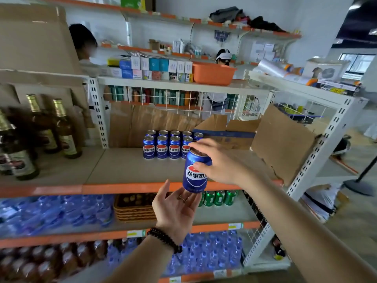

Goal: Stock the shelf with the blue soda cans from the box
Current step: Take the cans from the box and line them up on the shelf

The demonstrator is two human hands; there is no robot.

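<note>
Right hand [219, 160] pinching blue can [195, 173] — left hand [177, 209] spread beneath — stocked cans [168, 147], box [226, 132] behind.

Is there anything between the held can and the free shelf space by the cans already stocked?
Nothing visible. The right hand holds the blue can above the shelf's front edge; bare shelf board lies before the stocked cans. The box sits off right.

Blue can [195, 172] in right hand [217, 160]
</note>
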